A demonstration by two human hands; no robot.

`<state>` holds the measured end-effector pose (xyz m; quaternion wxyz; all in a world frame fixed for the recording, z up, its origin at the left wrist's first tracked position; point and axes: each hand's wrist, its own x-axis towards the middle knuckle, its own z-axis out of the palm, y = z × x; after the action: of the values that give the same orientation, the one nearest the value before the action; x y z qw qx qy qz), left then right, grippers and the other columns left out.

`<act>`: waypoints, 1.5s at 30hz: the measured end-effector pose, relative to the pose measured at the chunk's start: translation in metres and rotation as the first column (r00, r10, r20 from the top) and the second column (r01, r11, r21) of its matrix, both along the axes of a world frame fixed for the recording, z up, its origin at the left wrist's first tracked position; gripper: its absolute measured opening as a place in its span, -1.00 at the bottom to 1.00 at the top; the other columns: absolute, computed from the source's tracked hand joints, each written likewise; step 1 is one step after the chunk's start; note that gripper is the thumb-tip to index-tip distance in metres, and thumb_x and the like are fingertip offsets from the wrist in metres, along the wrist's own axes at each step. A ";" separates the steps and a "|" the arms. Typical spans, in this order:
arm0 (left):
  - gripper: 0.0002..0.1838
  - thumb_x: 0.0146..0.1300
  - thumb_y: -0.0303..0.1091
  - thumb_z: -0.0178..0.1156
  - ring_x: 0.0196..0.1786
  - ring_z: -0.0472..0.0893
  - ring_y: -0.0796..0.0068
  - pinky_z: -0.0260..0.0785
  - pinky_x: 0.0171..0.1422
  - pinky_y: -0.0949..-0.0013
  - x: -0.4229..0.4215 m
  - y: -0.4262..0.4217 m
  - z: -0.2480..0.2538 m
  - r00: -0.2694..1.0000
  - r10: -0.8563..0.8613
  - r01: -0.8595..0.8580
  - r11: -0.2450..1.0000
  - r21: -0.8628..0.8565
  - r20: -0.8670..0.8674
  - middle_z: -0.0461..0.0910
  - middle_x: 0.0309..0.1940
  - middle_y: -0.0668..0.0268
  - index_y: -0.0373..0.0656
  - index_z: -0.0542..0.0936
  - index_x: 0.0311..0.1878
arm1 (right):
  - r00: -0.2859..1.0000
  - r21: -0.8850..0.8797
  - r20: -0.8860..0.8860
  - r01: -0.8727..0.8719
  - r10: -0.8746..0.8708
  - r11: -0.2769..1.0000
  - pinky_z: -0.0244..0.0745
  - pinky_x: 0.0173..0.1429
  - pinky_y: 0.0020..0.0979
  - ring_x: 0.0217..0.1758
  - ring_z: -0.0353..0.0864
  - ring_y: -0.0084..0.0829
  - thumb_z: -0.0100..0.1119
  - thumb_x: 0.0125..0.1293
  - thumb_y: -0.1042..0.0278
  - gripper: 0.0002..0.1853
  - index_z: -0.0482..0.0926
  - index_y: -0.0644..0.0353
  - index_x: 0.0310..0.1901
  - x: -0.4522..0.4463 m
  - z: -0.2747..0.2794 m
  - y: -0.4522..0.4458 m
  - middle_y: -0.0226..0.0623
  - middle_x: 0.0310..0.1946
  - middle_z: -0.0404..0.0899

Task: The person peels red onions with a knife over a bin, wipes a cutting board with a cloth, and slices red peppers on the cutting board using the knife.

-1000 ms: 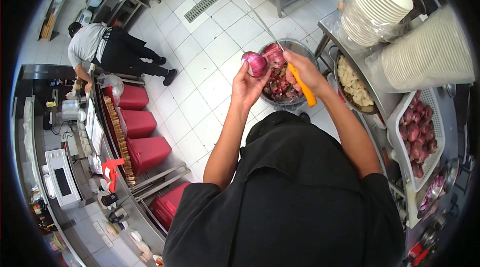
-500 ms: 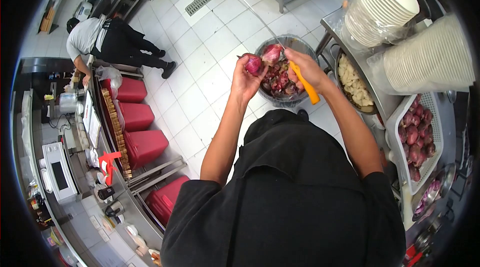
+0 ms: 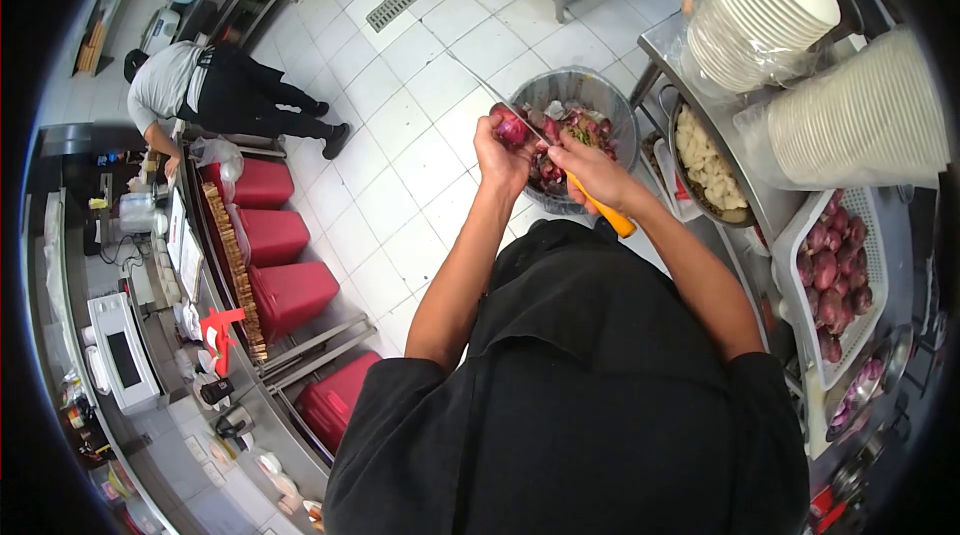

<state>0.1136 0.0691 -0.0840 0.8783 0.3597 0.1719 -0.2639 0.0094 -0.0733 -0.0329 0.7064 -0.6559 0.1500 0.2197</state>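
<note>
A red onion [image 3: 511, 130] sits in the closed fingers of my left hand [image 3: 502, 163]. My right hand [image 3: 598, 173] is wrapped round the yellow handle of a knife [image 3: 605, 207]. Its long blade points up and to the left, crossing beside the onion. Below both hands stands a lined bin [image 3: 622, 125] holding red onion skins and scraps.
On the right are a white crate [image 3: 800, 225] of red onions, a pan of pale pieces [image 3: 708, 163], a bowl of peeled onions [image 3: 862, 390] and stacked containers [image 3: 775, 10]. Red bins [image 3: 288, 293] line the left counter, where another person [image 3: 190, 85] bends over.
The loose onion skin or piece between my hands has gone from there. The knife blade has swung left and down across the onion, and my right hand has moved left and lower.
</note>
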 end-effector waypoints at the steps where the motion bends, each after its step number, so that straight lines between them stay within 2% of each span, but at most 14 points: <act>1: -0.79 0.23 -0.24 0.02 -0.21 0.61 0.20 0.55 -0.08 0.09 0.000 -0.003 0.003 1.000 0.005 -0.005 1.000 -0.002 0.012 0.59 -0.34 0.18 -0.20 0.49 -0.27 | 1.000 -0.009 0.006 -0.005 0.005 1.000 0.30 -0.67 -0.46 -0.73 0.35 -0.58 -0.05 0.49 -0.15 -0.40 0.29 0.06 0.39 -0.001 0.001 0.000 -0.40 -0.64 0.38; 9: -0.76 0.26 -0.23 -0.03 -0.33 0.59 0.24 0.56 -0.17 0.15 0.002 -0.011 -0.001 0.996 0.045 -0.047 0.999 0.022 0.082 0.55 -0.42 0.18 -0.20 0.47 -0.37 | 1.000 -0.123 -0.006 -0.016 0.016 0.992 0.32 -0.64 -0.39 -0.71 0.37 -0.51 0.00 0.44 -0.20 -0.08 -0.04 0.35 0.55 -0.011 -0.009 0.003 -0.30 -0.59 0.41; 12: -0.76 0.25 -0.25 -0.04 -0.37 0.58 0.23 0.54 -0.18 0.16 0.003 -0.008 -0.001 0.992 0.009 -0.011 1.000 0.013 0.127 0.56 -0.44 0.17 -0.23 0.50 -0.34 | 0.998 -0.172 -0.053 -0.038 0.029 0.984 0.35 -0.62 -0.37 -0.71 0.40 -0.45 -0.01 0.43 -0.20 -0.09 -0.01 0.35 0.55 -0.016 0.005 0.001 -0.17 -0.45 0.52; 15: -0.76 0.23 -0.27 -0.05 -0.38 0.57 0.21 0.48 -0.21 0.16 0.005 -0.007 -0.007 0.989 -0.002 -0.002 1.000 0.025 0.147 0.58 -0.43 0.15 -0.24 0.52 -0.31 | 0.999 -0.208 -0.045 -0.004 -0.005 0.978 0.30 -0.65 -0.42 -0.72 0.32 -0.56 -0.03 0.49 -0.12 -0.17 -0.07 0.14 0.59 -0.020 0.001 0.004 -0.38 -0.64 0.32; 18: -0.78 0.23 -0.28 -0.04 -0.38 0.56 0.24 0.45 -0.24 0.18 0.002 -0.007 -0.012 0.986 0.006 -0.006 1.000 -0.003 0.165 0.58 -0.43 0.17 -0.21 0.52 -0.34 | 0.999 -0.257 0.032 0.014 -0.006 0.966 0.44 -0.56 -0.32 -0.68 0.51 -0.40 -0.05 0.44 -0.20 -0.09 -0.02 0.38 0.54 -0.017 0.000 0.009 0.01 -0.26 0.64; 21: -0.82 0.23 -0.29 -0.02 -0.33 0.58 0.27 0.46 -0.17 0.23 -0.011 -0.017 -0.010 0.994 0.080 -0.083 0.995 0.050 0.073 0.59 -0.42 0.21 -0.17 0.51 -0.35 | 0.999 -0.291 0.043 -0.012 0.025 0.957 0.45 -0.57 -0.30 -0.68 0.52 -0.36 -0.05 0.44 -0.20 -0.10 -0.01 0.40 0.52 -0.003 -0.001 0.008 -0.01 -0.36 0.64; 24: -0.80 0.23 -0.29 -0.01 -0.23 0.59 0.29 0.48 -0.03 0.21 -0.010 -0.007 -0.042 0.989 0.011 -0.012 1.000 0.004 0.144 0.60 -0.35 0.23 -0.18 0.53 -0.26 | 0.996 -0.282 0.093 0.041 -0.015 0.959 0.40 -0.62 -0.33 -0.72 0.48 -0.40 -0.05 0.45 -0.22 -0.24 0.30 0.40 0.33 0.007 -0.005 0.009 -0.16 -0.53 0.57; 27: -0.72 0.24 -0.27 -0.01 -0.06 0.61 0.24 0.45 0.14 0.12 -0.028 -0.010 -0.020 0.989 -0.097 0.091 0.994 0.055 0.112 0.63 -0.17 0.20 -0.22 0.55 -0.10 | 0.989 0.003 -0.098 0.111 -0.110 0.994 0.23 -0.72 -0.46 -0.78 0.32 -0.55 -0.05 0.50 -0.20 -0.48 0.48 0.21 -0.12 0.027 -0.036 -0.009 -0.37 -0.65 0.40; 30: -0.61 0.24 -0.24 -0.01 0.13 0.58 0.16 0.39 0.29 -0.01 -0.025 -0.008 -0.011 0.973 -0.165 0.174 0.984 -0.046 0.159 0.62 0.01 0.16 -0.22 0.53 0.06 | 0.994 0.227 -0.020 0.105 -0.104 0.968 0.22 -0.73 -0.49 -0.78 0.31 -0.57 -0.05 0.49 -0.24 -0.49 0.42 0.10 -0.35 0.028 -0.041 -0.022 -0.38 -0.64 0.42; 31: -0.55 0.25 -0.21 -0.01 0.24 0.53 0.09 0.31 0.41 -0.13 -0.023 -0.003 -0.007 0.971 -0.184 0.197 0.978 -0.068 0.154 0.58 0.12 0.11 -0.22 0.50 0.14 | 0.987 0.225 -0.111 0.137 -0.114 0.965 0.20 -0.73 -0.50 -0.78 0.32 -0.57 -0.04 0.48 -0.25 -0.48 0.43 0.11 -0.31 0.029 -0.037 -0.024 -0.37 -0.65 0.42; 35: -0.58 0.25 -0.29 0.03 0.28 0.50 0.10 0.26 0.47 -0.18 -0.018 0.005 0.006 0.978 -0.177 0.189 0.976 -0.106 0.113 0.54 0.17 0.11 -0.20 0.48 0.16 | 0.982 0.192 -0.117 0.170 -0.150 0.967 0.20 -0.73 -0.49 -0.79 0.29 -0.57 -0.01 0.46 -0.29 -0.47 0.44 0.11 -0.29 0.033 -0.028 -0.025 -0.36 -0.66 0.39; 38: -0.55 0.21 -0.40 0.06 0.29 0.50 0.09 0.29 0.46 -0.17 -0.014 0.009 -0.002 0.961 -0.218 0.217 0.976 0.021 0.168 0.52 0.18 0.11 -0.19 0.45 0.21 | 0.979 0.193 -0.139 0.172 -0.147 0.966 0.20 -0.71 -0.49 -0.79 0.27 -0.57 -0.01 0.45 -0.31 -0.44 0.44 0.13 -0.35 0.036 -0.027 -0.027 -0.37 -0.66 0.36; 41: -0.50 0.17 -0.47 0.08 0.31 0.48 0.06 0.30 0.46 -0.18 -0.011 0.014 0.003 0.969 -0.208 0.212 0.977 -0.016 0.131 0.50 0.19 0.09 -0.20 0.42 0.25 | 0.975 0.222 -0.202 0.139 -0.094 0.965 0.18 -0.71 -0.49 -0.80 0.25 -0.57 -0.03 0.45 -0.34 -0.37 0.42 0.13 -0.50 0.041 -0.048 -0.035 -0.39 -0.70 0.31; 45: -0.46 0.16 -0.47 0.08 0.35 0.43 0.00 0.26 0.50 -0.22 -0.004 0.023 0.000 0.980 -0.174 0.181 0.981 -0.074 0.094 0.46 0.22 0.03 -0.24 0.38 0.27 | 0.970 0.263 -0.221 0.157 -0.099 0.952 0.15 -0.71 -0.49 -0.82 0.24 -0.56 -0.09 0.44 -0.39 -0.29 0.32 0.08 -0.68 0.039 -0.026 -0.036 -0.44 -0.77 0.24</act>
<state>0.1091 0.0917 -0.0835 0.8720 0.3483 0.0896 -0.3321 0.0489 -0.1098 -0.0585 0.7852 -0.5126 0.2321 0.2584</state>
